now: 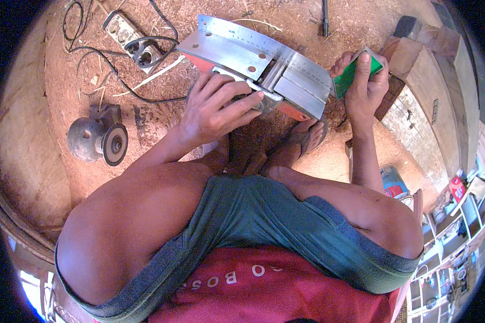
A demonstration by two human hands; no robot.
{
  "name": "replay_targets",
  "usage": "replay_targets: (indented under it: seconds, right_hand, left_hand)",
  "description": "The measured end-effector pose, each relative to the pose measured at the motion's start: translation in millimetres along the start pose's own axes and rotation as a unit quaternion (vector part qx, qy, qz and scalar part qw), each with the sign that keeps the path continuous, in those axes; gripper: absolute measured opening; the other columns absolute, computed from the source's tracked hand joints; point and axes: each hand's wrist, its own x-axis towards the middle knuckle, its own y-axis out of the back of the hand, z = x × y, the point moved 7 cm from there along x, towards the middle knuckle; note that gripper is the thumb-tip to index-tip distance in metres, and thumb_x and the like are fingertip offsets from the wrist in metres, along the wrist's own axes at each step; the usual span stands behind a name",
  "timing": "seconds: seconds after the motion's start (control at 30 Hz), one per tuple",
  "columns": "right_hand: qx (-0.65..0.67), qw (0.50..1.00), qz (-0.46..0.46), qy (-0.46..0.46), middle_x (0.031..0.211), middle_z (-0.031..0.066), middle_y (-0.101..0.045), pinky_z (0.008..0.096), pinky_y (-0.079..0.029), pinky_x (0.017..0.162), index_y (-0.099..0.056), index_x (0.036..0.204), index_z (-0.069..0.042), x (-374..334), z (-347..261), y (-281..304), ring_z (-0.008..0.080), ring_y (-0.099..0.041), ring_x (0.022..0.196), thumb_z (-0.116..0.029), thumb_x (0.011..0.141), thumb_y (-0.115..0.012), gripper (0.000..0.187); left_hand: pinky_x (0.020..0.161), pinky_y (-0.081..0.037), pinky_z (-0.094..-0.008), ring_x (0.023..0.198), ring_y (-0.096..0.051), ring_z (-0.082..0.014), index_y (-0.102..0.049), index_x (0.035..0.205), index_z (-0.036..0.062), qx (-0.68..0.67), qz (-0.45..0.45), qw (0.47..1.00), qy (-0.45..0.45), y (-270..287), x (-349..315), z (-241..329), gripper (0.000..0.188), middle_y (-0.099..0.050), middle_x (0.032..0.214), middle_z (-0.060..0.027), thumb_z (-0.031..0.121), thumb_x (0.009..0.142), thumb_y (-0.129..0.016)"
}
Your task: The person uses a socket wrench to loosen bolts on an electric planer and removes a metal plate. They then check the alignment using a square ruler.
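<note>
In front of my knees an electric hand planer [226, 51] is turned with its shiny metal sole up, and the cutter slot shows across the middle. My left hand [218, 105] grips the planer's near side, fingers curled over its body. Closed around a try square's green stock [355, 78] is my right hand [366, 81], its thumb lying on top. The square's marked steel blade [288, 53] appears to run from the stock along the planer's far edge, against the sole. Orange parts of the planer's body show below the sole.
An angle grinder [97, 137] lies on the shaving-covered ground at the left. A power strip [132, 40] with black cords sits at the far left. Wooden boards [420, 113] stand at the right, and my sandalled foot [310, 137] is just below the planer.
</note>
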Motion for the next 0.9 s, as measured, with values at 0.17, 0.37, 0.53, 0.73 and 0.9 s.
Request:
replay_targets:
  seconds: [0.17, 0.37, 0.53, 0.73, 0.9]
  right_hand:
    - [-0.015, 1.0, -0.003, 0.004, 0.085, 0.0147, -0.066, 0.0389, -0.059, 0.066, -0.05, 0.111, -0.003, -0.5, 3.4, 5.3, 0.0219, -0.066, 0.072, -0.024, 0.114, -0.051, 0.021]
    - [-0.028, 1.0, -0.004, -0.002, 0.085, 0.015, -0.066, 0.0388, -0.059, 0.066, -0.05, 0.111, -0.003, 1.2, -0.5, -0.2, 0.0224, -0.067, 0.072, -0.024, 0.114, -0.051, 0.022]
    - [-0.026, 1.0, 0.009, -0.002, 0.086, 0.015, -0.067, 0.0384, -0.059, 0.066, -0.051, 0.11, -0.003, 0.2, 0.4, 2.4, 0.0223, -0.067, 0.072, -0.025, 0.114, -0.051, 0.022]
    - [-0.024, 1.0, 0.006, 0.0, 0.086, 0.0147, -0.067, 0.0371, -0.059, 0.065, -0.05, 0.111, -0.003, 0.4, 1.5, 2.0, 0.0214, -0.068, 0.072, -0.025, 0.114, -0.052, 0.023]
    - [-0.012, 1.0, 0.005, 0.001, 0.086, 0.0145, -0.067, 0.0373, -0.059, 0.065, -0.05, 0.111, -0.003, 0.3, -0.7, 0.6, 0.0215, -0.068, 0.071, -0.025, 0.113, -0.052, 0.023]
  left_hand:
    - [0.081, -0.049, -0.0401, 0.095, -0.063, -0.0223, -0.077, 0.114, 0.0155, 0.006, -0.007, 1.0, -0.003, -1.9, 2.0, 1.3, 0.043, -0.066, 0.104, 0.0013, 0.023, 0.074, -0.09]
    - [0.081, -0.05, -0.0402, 0.095, -0.062, -0.0222, -0.077, 0.114, 0.0155, 0.004, -0.006, 1.0, -0.002, 0.1, 0.2, -0.1, 0.043, -0.066, 0.104, 0.0013, 0.023, 0.074, -0.09]
    - [0.082, -0.05, -0.0409, 0.096, -0.063, -0.0224, -0.077, 0.114, 0.0149, 0.003, -0.004, 1.0, -0.009, -0.4, 1.4, 0.3, 0.043, -0.066, 0.105, 0.0012, 0.022, 0.074, -0.09]
    - [0.084, -0.051, -0.041, 0.096, -0.063, -0.0227, -0.077, 0.113, 0.015, 0.0, -0.005, 1.0, -0.005, -0.1, 0.7, 0.3, 0.042, -0.067, 0.106, 0.001, 0.021, 0.074, -0.09]
    - [0.085, -0.052, -0.041, 0.096, -0.063, -0.0228, -0.077, 0.113, 0.0151, 0.004, -0.006, 1.0, -0.007, -0.6, 0.1, 0.2, 0.042, -0.067, 0.107, 0.0009, 0.021, 0.074, -0.09]
